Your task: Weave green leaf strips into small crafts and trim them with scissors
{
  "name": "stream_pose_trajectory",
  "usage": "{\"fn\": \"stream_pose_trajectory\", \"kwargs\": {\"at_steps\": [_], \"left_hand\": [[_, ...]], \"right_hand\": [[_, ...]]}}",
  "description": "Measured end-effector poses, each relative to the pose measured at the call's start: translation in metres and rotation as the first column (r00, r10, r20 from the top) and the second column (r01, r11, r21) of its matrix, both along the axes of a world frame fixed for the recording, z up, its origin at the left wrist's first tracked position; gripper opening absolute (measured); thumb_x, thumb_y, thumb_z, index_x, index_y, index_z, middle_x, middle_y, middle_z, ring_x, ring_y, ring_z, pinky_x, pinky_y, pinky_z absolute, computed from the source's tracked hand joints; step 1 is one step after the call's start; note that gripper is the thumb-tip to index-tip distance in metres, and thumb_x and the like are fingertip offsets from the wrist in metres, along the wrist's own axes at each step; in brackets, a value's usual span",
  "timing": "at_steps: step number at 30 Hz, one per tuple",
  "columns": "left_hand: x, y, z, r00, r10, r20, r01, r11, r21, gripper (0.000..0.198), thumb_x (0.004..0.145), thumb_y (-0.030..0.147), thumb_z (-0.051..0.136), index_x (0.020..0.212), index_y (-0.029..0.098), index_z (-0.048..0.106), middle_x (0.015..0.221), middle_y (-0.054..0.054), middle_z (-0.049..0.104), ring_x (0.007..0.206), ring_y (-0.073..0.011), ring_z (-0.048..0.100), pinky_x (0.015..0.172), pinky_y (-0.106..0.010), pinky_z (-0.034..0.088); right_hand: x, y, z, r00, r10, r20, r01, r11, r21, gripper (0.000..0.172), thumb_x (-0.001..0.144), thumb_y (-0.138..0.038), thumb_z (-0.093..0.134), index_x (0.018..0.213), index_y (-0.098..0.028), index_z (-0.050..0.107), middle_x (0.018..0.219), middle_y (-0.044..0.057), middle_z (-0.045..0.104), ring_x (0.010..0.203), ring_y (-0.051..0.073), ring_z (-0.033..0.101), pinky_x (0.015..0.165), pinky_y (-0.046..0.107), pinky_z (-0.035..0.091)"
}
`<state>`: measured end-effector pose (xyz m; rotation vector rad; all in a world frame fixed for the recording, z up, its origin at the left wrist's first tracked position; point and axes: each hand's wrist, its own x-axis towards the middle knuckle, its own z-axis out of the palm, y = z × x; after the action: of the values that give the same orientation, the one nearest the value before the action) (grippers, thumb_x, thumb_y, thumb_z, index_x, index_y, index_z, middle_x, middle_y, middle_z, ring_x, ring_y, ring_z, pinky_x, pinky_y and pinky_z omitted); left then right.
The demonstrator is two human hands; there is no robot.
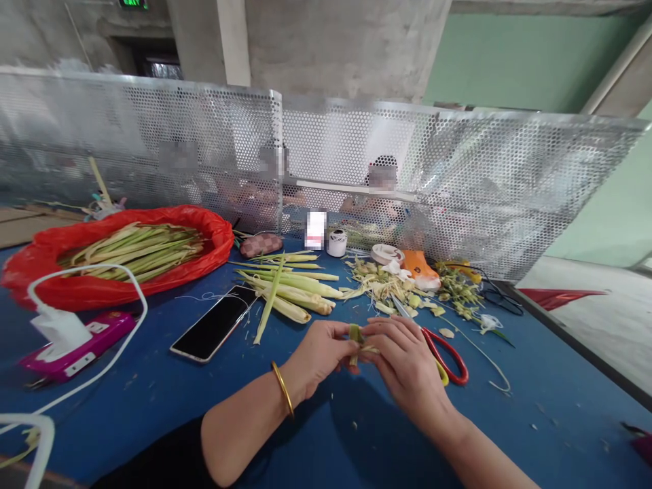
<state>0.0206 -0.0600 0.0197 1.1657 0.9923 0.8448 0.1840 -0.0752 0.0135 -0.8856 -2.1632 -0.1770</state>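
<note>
My left hand (323,353) pinches a small folded strip of green leaf (355,334) between thumb and fingers. From the other side, my right hand (402,353) closes on the same leaf strip, its fingertips partly hiding it. Beside the right hand lie red-handled scissors (448,356), blades pointing away, with a yellow handle (442,373) partly under the hand. Pale green leaf stalks (290,292) are spread just beyond my left hand. A heap of leaf scraps (379,282) lies past my right hand.
At left, a red plastic bag (214,231) holds long leaves, near a purple power strip (76,353) with a white cable. A phone (216,326) lies on the blue table (316,441). Behind stand a white jar (337,243), a tape roll (387,254) and a perforated metal screen (204,129); people sit beyond it.
</note>
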Motion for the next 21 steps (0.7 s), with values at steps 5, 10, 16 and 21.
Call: {"fn": "stream_pose_trajectory", "kwargs": {"at_steps": [5, 10, 16, 21], "left_hand": [[-0.001, -0.002, 0.003, 0.995, -0.096, -0.015, 0.097, 0.992, 0.082, 0.014, 0.072, 0.013, 0.055, 0.078, 0.012, 0.069, 0.065, -0.002, 0.065, 0.052, -0.0085, 0.053, 0.049, -0.020, 0.036], [0.001, 0.000, 0.005, 0.989, -0.135, -0.066, 0.141, 0.986, 0.091, 0.023, 0.075, 0.009, 0.049, 0.082, 0.013, 0.071, 0.064, -0.001, 0.063, 0.054, -0.0074, 0.050, 0.054, -0.019, 0.038], [0.005, -0.003, 0.003, 0.990, -0.022, -0.137, 0.027, 0.999, 0.037, 0.016, 0.079, 0.016, 0.052, 0.094, 0.014, 0.058, 0.065, -0.002, 0.065, 0.052, -0.0101, 0.055, 0.052, -0.021, 0.038], [0.007, -0.003, -0.005, 0.991, 0.041, -0.129, -0.035, 0.998, 0.054, 0.011, 0.078, 0.018, 0.052, 0.089, 0.018, 0.051, 0.062, 0.000, 0.064, 0.053, -0.0114, 0.059, 0.051, -0.020, 0.037]], "right_hand": [[-0.001, -0.001, -0.005, 0.986, -0.154, -0.062, 0.131, 0.953, -0.273, 0.021, 0.092, -0.021, 0.046, 0.073, -0.020, 0.055, 0.078, 0.003, 0.062, 0.074, 0.018, 0.057, 0.069, 0.030, 0.039], [-0.001, 0.001, -0.010, 0.931, -0.315, -0.183, 0.153, 0.795, -0.587, 0.015, 0.085, -0.025, 0.053, 0.071, -0.021, 0.050, 0.063, -0.002, 0.054, 0.058, 0.015, 0.049, 0.053, 0.025, 0.032], [-0.004, 0.008, -0.020, 0.858, -0.354, -0.374, -0.054, 0.661, -0.748, 0.018, 0.081, -0.030, 0.053, 0.067, -0.021, 0.047, 0.058, -0.004, 0.048, 0.055, 0.012, 0.044, 0.050, 0.023, 0.031], [-0.006, 0.010, -0.026, 0.810, -0.372, -0.452, -0.138, 0.629, -0.765, 0.020, 0.079, -0.033, 0.056, 0.065, -0.021, 0.048, 0.055, -0.004, 0.048, 0.054, 0.013, 0.046, 0.051, 0.024, 0.034]]}}
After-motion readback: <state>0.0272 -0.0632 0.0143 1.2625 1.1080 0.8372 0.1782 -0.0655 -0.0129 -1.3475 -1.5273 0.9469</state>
